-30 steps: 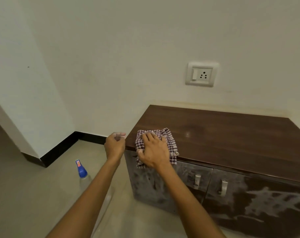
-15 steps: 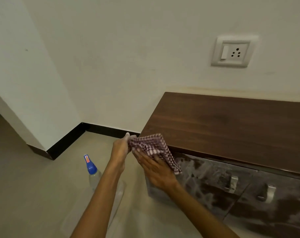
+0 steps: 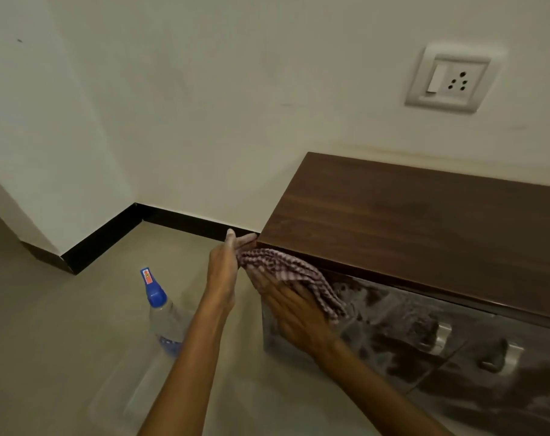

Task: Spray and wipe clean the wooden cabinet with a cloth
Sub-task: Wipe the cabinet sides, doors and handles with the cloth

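Observation:
A low dark wooden cabinet point(image 3: 409, 215) stands against the wall at the right, its glossy doors streaked with white smears. A red-and-white checked cloth point(image 3: 294, 275) hangs at the cabinet's front left corner, just under the top edge. My left hand point(image 3: 225, 265) pinches the cloth's left end beside the corner. My right hand point(image 3: 294, 316) lies under the cloth with the fabric draped over its fingers, in front of the left door. A clear spray bottle point(image 3: 162, 313) with a blue cap stands on the floor to the left of my left arm.
Two metal handles point(image 3: 442, 336) sit on the smeared doors. A white wall socket point(image 3: 453, 80) is mounted above the cabinet. Black skirting point(image 3: 110, 231) runs along the wall corner at the left. Beige floor tiles spread below.
The cloth has come off the cabinet top and now hangs at the front left corner. My left hand has taken hold of its end, and my right hand has slid underneath.

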A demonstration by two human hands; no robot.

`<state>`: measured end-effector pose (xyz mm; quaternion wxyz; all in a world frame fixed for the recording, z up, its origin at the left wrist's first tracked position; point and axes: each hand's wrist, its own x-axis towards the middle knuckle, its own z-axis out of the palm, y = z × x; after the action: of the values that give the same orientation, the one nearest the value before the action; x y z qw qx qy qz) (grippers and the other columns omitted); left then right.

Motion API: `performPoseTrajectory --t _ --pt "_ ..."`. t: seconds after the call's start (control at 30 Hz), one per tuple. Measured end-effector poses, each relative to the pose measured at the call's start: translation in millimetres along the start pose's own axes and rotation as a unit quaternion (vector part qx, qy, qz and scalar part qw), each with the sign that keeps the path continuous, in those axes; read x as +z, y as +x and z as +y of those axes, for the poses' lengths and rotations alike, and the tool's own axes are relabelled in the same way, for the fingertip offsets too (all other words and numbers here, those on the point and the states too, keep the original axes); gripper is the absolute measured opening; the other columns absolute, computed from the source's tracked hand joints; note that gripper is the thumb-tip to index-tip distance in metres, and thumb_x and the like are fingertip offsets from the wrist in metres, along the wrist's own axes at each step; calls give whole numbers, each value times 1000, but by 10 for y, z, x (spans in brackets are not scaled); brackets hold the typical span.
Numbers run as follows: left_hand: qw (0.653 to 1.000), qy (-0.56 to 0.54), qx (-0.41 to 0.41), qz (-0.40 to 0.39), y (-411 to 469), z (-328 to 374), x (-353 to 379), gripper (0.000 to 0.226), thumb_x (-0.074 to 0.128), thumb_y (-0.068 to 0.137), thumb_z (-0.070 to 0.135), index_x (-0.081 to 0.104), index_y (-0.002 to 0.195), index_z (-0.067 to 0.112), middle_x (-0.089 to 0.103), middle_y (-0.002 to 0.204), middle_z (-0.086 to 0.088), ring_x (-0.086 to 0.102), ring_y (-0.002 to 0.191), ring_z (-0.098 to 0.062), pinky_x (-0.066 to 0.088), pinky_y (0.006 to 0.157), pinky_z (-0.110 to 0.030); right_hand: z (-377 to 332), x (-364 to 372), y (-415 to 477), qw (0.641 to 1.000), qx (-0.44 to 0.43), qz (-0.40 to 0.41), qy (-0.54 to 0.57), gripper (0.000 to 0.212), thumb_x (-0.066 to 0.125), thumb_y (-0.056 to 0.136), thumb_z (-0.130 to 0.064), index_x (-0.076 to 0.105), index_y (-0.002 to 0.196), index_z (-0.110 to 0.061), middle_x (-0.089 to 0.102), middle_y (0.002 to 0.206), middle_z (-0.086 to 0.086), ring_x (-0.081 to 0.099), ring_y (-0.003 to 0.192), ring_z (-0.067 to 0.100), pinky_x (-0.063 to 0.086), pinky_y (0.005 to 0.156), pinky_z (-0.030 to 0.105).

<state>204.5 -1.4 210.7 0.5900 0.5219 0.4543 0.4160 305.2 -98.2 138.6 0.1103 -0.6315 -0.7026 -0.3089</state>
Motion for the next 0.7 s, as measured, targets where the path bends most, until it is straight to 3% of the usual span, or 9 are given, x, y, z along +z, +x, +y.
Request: performPoseTrajectory --t 0.07,0.13,0.23,0.3,0.4,0.47,0.5,0.63,0.7 --pt "1000 4 18 -3 -7 -14 43 45 26 100 32 68 95 14 68 98 -6 63 91 -14 47 75 -19 69 -21 -109 999 33 30 3 67 33 77 -10 31 143 -17 29 150 -5 -5 143 5 0 114 26" --pt "1000 5 30 -1 -11 -17 73 41 31 99 30 67 82 24 69 87 3 63 85 -7 46 74 -17 119 -70 -122 996 65 52 -26 65 32 80 -13 27 144 -22 26 150 -9 -3 144 6 -4 115 29" --pt "1000 5 27 5 12 5 106 36 38 97 29 67 78 23 68 81 1 64 80 -11 49 69 -21 46 -112 27 997 50 52 -18 65 33 79 -11 28 143 -20 12 154 -7 1 144 6 2 114 27" --pt "1000 -2 22 11 28 27 120 33 41 96 29 68 78 23 68 80 1 64 76 -10 50 60 -18 1 -103 147 998 32 55 -7 66 35 76 -11 33 142 -18 22 148 -8 17 141 5 15 109 26" --pt "999 0 38 9 2 18 139 31 45 95 29 68 75 24 69 77 3 65 73 -8 50 57 -16 92 -102 52 999 28 30 15 72 42 72 -11 29 143 -16 26 145 -7 28 136 2 19 105 25" --pt "999 -8 52 4 -53 8 173 34 46 94 30 68 68 27 70 72 8 65 74 -5 50 58 -13 213 -82 -227 998 59 22 12 68 51 72 -13 41 138 -22 31 146 -8 29 137 2 15 108 24" --pt "998 -15 54 3 -75 8 186 37 45 94 32 67 65 28 70 71 10 65 74 -3 49 59 -12 260 -75 -379 995 92 27 -4 67 53 75 -17 38 140 -24 31 148 -9 24 138 2 10 111 25" --pt "998 -40 47 -11 -121 8 244 36 42 91 47 61 65 30 67 73 13 62 73 0 47 63 -15 311 -38 -668 972 205 83 -75 59 26 92 -32 11 148 -24 5 157 -9 4 144 4 -7 116 37" --pt "998 -20 56 -18 -143 -32 288 35 45 90 46 55 62 28 62 67 12 59 67 0 47 65 -15 282 -34 -566 970 195 103 -100 64 29 90 -33 6 148 -21 -1 158 -7 -1 144 7 -12 116 41"
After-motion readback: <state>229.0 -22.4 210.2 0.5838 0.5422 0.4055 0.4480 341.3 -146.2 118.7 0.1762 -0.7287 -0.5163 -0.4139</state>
